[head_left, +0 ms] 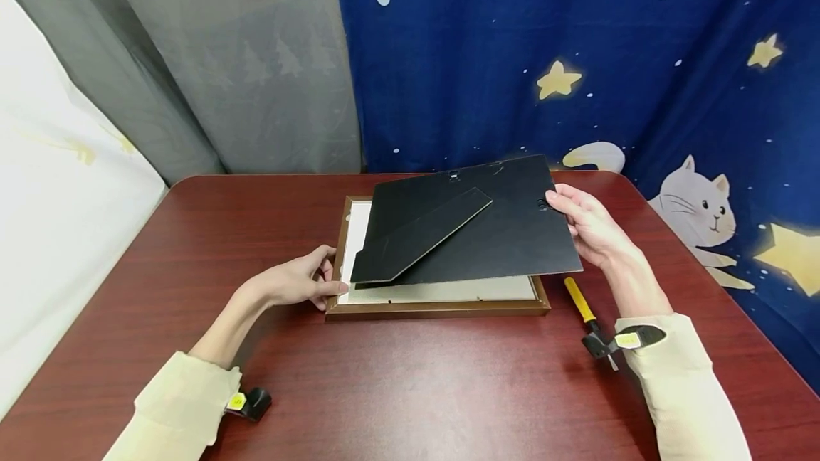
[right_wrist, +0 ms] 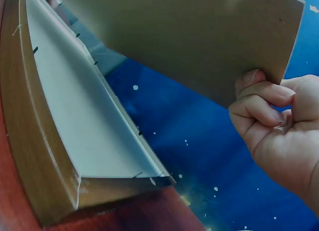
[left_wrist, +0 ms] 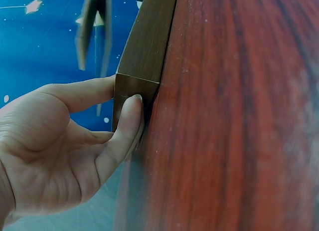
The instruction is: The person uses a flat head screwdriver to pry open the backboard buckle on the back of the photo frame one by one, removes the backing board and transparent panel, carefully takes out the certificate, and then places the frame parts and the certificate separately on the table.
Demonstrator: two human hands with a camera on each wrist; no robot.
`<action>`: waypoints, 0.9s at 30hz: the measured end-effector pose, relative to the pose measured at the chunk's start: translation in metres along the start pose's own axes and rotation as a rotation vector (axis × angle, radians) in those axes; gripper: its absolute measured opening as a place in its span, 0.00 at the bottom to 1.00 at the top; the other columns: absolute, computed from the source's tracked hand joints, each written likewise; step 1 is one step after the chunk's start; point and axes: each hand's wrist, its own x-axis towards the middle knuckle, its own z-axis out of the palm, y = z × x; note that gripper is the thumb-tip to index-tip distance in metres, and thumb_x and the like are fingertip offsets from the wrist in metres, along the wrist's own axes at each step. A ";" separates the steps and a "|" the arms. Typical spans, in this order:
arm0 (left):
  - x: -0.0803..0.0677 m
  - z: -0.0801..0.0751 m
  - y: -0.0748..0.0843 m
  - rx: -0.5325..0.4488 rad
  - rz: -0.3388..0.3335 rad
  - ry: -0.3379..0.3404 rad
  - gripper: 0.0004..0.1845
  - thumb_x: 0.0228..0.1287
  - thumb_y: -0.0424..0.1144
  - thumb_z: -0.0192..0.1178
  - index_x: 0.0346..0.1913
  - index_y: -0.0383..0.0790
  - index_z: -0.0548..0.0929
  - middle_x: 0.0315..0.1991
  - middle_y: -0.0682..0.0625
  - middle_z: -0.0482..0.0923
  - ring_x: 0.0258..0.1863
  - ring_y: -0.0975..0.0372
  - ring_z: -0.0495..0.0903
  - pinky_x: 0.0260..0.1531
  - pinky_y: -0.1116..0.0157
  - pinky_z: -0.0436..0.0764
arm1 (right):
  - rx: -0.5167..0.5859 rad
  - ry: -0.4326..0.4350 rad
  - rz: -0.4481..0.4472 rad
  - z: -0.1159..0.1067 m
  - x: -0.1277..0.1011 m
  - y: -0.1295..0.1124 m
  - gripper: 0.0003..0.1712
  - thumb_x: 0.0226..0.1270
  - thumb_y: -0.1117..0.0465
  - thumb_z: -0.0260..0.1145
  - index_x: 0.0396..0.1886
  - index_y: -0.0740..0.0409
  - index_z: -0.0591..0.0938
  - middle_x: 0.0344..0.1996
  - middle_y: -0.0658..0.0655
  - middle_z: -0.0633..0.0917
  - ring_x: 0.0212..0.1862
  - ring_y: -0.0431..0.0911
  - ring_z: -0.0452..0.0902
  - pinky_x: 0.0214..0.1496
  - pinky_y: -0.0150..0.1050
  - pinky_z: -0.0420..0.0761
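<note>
Left hand (head_left: 301,282): fingers grip frame (head_left: 442,309) near its front-left corner
Right hand (head_left: 592,226): fingers pinch right edge of backing board (head_left: 512,237), above frame
Bench (head_left: 410,383): broad margin before frame

We see a bright, sharp head view, pale glare on the glossy reddish-brown wooden tabletop (head_left: 442,375), and dimmer, hazier wrist views.

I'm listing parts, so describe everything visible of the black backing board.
The backing board is thin, rectangular and cardboard-like, black above, brownish beneath. On top are a slanting stand leg and small hangers. It tilts over the brown frame, right end raised, pinched by the right hand; whether its left end touches is unclear.
</note>
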 end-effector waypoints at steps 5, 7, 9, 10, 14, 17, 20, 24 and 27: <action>0.001 0.000 0.000 -0.005 0.011 -0.010 0.36 0.70 0.36 0.65 0.67 0.25 0.55 0.38 0.41 0.68 0.32 0.54 0.85 0.37 0.58 0.87 | 0.093 0.060 -0.073 -0.008 -0.012 -0.002 0.11 0.83 0.66 0.49 0.45 0.60 0.79 0.29 0.51 0.86 0.16 0.35 0.69 0.19 0.24 0.72; 0.002 0.000 0.000 -0.001 0.017 -0.017 0.34 0.70 0.36 0.65 0.66 0.25 0.56 0.38 0.41 0.68 0.32 0.54 0.85 0.37 0.58 0.87 | 0.123 0.093 -0.109 -0.013 -0.018 -0.003 0.10 0.82 0.67 0.50 0.44 0.60 0.79 0.29 0.52 0.86 0.16 0.35 0.67 0.19 0.24 0.68; 0.002 0.000 0.000 0.002 0.018 -0.023 0.34 0.71 0.36 0.65 0.66 0.25 0.56 0.38 0.41 0.68 0.32 0.54 0.85 0.38 0.58 0.87 | 0.152 0.127 -0.144 -0.019 -0.024 -0.003 0.10 0.82 0.67 0.50 0.43 0.61 0.79 0.29 0.52 0.86 0.16 0.36 0.65 0.18 0.24 0.64; 0.002 0.000 0.000 0.004 0.018 -0.025 0.33 0.71 0.36 0.65 0.66 0.25 0.56 0.38 0.41 0.68 0.32 0.54 0.85 0.38 0.58 0.86 | 0.167 0.140 -0.160 -0.021 -0.027 -0.003 0.10 0.82 0.68 0.50 0.42 0.62 0.79 0.29 0.53 0.86 0.16 0.36 0.65 0.18 0.24 0.63; 0.002 0.000 0.001 0.004 0.015 -0.035 0.34 0.71 0.36 0.64 0.66 0.25 0.55 0.39 0.41 0.67 0.33 0.54 0.85 0.39 0.58 0.86 | 0.215 0.181 -0.204 -0.032 -0.041 -0.002 0.11 0.82 0.68 0.50 0.40 0.62 0.79 0.28 0.53 0.85 0.17 0.36 0.63 0.19 0.25 0.58; 0.002 -0.001 0.002 0.010 0.018 -0.041 0.35 0.72 0.37 0.64 0.68 0.24 0.53 0.39 0.40 0.68 0.33 0.54 0.85 0.39 0.58 0.86 | 0.259 0.203 -0.233 -0.040 -0.052 -0.002 0.13 0.82 0.68 0.48 0.38 0.63 0.78 0.25 0.53 0.83 0.16 0.36 0.61 0.18 0.25 0.61; 0.002 -0.001 0.002 0.017 0.020 -0.041 0.38 0.72 0.38 0.64 0.70 0.24 0.51 0.40 0.40 0.68 0.34 0.53 0.85 0.40 0.58 0.86 | 0.307 0.222 -0.262 -0.048 -0.063 -0.004 0.14 0.82 0.69 0.46 0.38 0.64 0.77 0.23 0.53 0.82 0.16 0.37 0.61 0.19 0.26 0.68; 0.001 -0.001 0.002 0.023 0.015 -0.035 0.41 0.71 0.39 0.64 0.71 0.24 0.50 0.40 0.41 0.68 0.35 0.54 0.85 0.40 0.58 0.86 | 0.366 0.247 -0.296 -0.057 -0.077 -0.005 0.15 0.82 0.70 0.45 0.36 0.66 0.76 0.22 0.54 0.80 0.17 0.39 0.60 0.19 0.27 0.62; 0.000 -0.002 0.002 0.023 0.017 -0.040 0.41 0.71 0.39 0.64 0.72 0.24 0.49 0.40 0.41 0.68 0.35 0.54 0.85 0.40 0.59 0.86 | 0.395 0.261 -0.327 -0.063 -0.086 -0.006 0.16 0.82 0.71 0.44 0.32 0.66 0.75 0.20 0.54 0.78 0.17 0.39 0.55 0.21 0.28 0.48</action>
